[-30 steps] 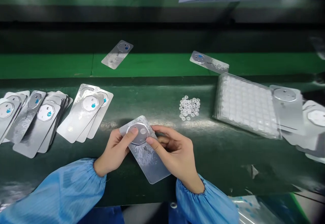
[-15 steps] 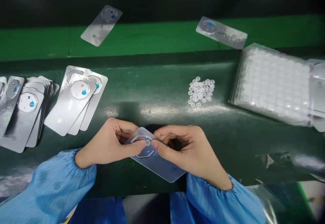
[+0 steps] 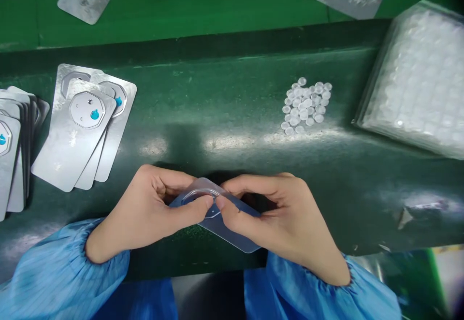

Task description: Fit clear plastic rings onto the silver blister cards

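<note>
Along the glossy dark green bench mat [image 3: 337, 170], foil-faced cards [image 3: 76, 136] w/ octagonal windows and blue dots are lying overlapped at far L. L hand [image 3: 147, 213], cuffed in a gathered blue sleeve [image 3: 61, 267], is half-closed, thumb and curled fingers pinching a clear flexible plastic card [image 3: 235, 230]. Card is sitting between both hands, its octagonal recess at center. R hand [image 3: 282, 221] is mirroring that grip, thumb tip almost meeting L thumb at recess. Further R, small translucent discs [image 3: 304, 105] are lying in a loose heap, beside a clear tray [image 3: 416, 83] w/ rows of round cells.
</note>
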Available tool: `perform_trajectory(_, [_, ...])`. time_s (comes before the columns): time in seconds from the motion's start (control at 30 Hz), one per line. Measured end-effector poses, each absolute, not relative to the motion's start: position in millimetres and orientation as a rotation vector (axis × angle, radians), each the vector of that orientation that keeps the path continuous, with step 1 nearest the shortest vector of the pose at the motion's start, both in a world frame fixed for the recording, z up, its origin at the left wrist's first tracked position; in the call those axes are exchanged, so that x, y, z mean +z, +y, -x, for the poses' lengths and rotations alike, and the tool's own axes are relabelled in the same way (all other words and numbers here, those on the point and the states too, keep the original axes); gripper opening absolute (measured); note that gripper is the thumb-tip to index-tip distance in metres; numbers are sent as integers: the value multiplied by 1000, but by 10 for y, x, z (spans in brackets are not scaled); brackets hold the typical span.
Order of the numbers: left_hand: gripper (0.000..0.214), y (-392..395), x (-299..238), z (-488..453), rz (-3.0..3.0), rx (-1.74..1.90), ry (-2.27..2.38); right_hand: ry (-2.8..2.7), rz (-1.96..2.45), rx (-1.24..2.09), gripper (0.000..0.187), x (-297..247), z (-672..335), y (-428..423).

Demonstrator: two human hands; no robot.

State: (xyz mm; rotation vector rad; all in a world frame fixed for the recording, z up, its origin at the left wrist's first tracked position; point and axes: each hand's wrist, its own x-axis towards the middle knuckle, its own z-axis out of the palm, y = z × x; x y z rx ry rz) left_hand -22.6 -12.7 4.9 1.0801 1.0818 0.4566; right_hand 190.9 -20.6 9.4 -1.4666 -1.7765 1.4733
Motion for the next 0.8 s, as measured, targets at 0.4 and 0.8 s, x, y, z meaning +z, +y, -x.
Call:
perform_trajectory(0.4, [16,-136,72,222,-1192,477,1063,-1835,1381,1223,20,35,-1859,-268])
perform_trajectory(0.8, [13,-41,63,263,-1102,409,1005,-1708,1370,1468,17,14,-1912,-227])
